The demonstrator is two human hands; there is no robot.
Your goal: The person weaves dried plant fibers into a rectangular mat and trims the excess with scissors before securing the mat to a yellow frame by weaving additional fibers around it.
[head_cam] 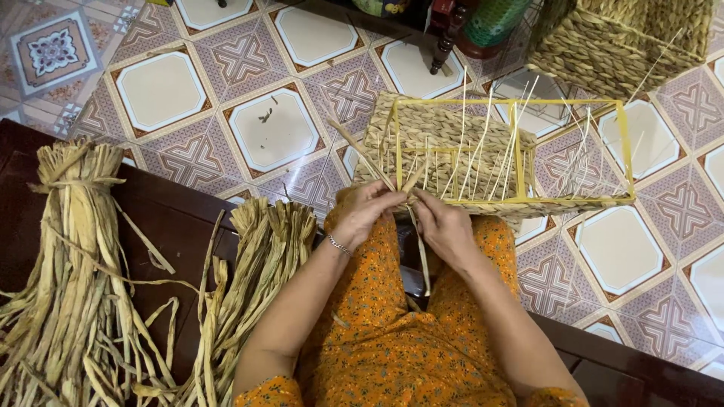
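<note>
Far left I see a tied bundle of dried straw (pixel 72 271) on the dark wooden bench (pixel 173 218), with a second bundle (pixel 256 279) just beside my knee. My left hand (pixel 367 211) and right hand (pixel 445 226) meet at the centre, both pinching flat straw strands (pixel 417 249) at the near edge of the half-woven basket (pixel 445 147) on its yellow frame (pixel 520 154), resting against my knees. Farther right stands a finished basket (pixel 622 41).

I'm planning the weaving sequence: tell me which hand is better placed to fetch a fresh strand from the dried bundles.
Left, probably. The left hand works on the side nearest the dried bundles; the right hand sits farther away, beside the yellow frame.
</note>
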